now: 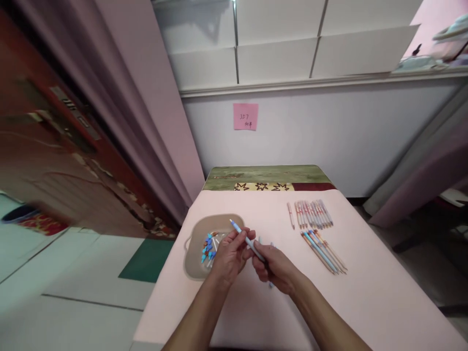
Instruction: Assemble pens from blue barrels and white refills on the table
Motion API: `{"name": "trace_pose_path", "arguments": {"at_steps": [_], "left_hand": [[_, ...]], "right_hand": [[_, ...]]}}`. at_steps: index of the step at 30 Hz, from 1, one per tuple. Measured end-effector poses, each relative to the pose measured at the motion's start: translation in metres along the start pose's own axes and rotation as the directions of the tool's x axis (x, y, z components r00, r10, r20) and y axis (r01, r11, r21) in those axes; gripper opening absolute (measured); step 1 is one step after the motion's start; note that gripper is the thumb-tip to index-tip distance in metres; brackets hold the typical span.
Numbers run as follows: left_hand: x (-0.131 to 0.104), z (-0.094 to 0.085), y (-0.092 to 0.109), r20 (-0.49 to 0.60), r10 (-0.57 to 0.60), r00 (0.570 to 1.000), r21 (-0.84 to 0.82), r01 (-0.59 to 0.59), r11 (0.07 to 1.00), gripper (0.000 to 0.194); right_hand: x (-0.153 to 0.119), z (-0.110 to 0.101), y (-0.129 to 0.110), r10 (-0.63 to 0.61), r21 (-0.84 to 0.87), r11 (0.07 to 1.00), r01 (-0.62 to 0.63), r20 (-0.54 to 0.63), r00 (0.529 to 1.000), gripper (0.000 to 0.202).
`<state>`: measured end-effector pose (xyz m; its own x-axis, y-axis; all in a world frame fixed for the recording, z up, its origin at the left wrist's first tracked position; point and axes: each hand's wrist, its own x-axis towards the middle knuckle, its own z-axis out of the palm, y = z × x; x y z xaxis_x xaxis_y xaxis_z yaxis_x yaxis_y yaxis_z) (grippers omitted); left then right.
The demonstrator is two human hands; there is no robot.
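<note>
Both of my hands hold one light blue pen point(249, 242) above the middle of the table. My left hand point(231, 253) pinches it near the upper end, which has a blue part and a pale tip. My right hand point(272, 265) grips its lower end, and the fingers hide that end. To the left, partly behind my left hand, sits a beige basin point(193, 265) with several small blue and brown pieces point(208, 248) and some clear, thin parts inside. Under my right hand, more pale blue pen parts point(271, 284) show on the table, mostly covered.
At the right lie a row of pens with red markings point(312, 214) and a bundle of blue and tan pens point(323, 251). A single pen point(291, 215) lies left of the row. The pink-covered table point(365, 297) meets a wall bearing a pink note point(245, 117).
</note>
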<state>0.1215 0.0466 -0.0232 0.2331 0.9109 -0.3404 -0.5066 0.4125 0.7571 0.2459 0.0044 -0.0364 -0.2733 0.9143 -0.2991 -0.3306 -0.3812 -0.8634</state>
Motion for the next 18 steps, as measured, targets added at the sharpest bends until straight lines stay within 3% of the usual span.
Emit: {"name": "trace_pose_path", "arguments": {"at_steps": [1, 3, 5, 7, 12, 16, 18], "left_hand": [[0.001, -0.003, 0.001, -0.020, 0.014, 1.000, -0.010, -0.014, 1.000, 0.025], [0.003, -0.007, 0.002, -0.070, 0.070, 0.995, -0.031, -0.073, 0.997, 0.020], [0.006, -0.010, 0.004, -0.133, 0.117, 0.984, -0.064, -0.126, 0.990, 0.014], [0.008, -0.014, 0.006, -0.171, 0.129, 0.977, -0.103, -0.147, 0.984, 0.009], [0.009, -0.026, 0.014, -0.186, 0.102, 0.977, -0.167, -0.133, 0.977, 0.003], [0.008, -0.035, 0.016, -0.205, 0.125, 0.971, -0.190, -0.165, 0.968, 0.003], [0.007, -0.038, 0.016, -0.198, 0.128, 0.972, -0.198, -0.168, 0.966, 0.003]], "right_hand": [[0.004, 0.002, 0.001, 0.009, -0.001, 1.000, -0.009, 0.001, 1.000, 0.048], [0.010, 0.006, 0.003, -0.094, -0.102, 0.991, 0.087, -0.069, 0.993, 0.042], [0.016, 0.011, 0.004, -0.266, -0.280, 0.936, 0.212, -0.175, 0.948, 0.037], [0.019, 0.017, 0.005, -0.348, -0.404, 0.885, 0.231, -0.243, 0.906, 0.036], [0.026, 0.027, 0.009, -0.187, -0.306, 0.945, 0.111, -0.232, 0.955, 0.050], [0.031, 0.032, 0.012, -0.373, -0.362, 0.897, 0.255, -0.306, 0.876, 0.039], [0.033, 0.036, 0.013, -0.338, -0.348, 0.910, 0.227, -0.302, 0.891, 0.040]]}}
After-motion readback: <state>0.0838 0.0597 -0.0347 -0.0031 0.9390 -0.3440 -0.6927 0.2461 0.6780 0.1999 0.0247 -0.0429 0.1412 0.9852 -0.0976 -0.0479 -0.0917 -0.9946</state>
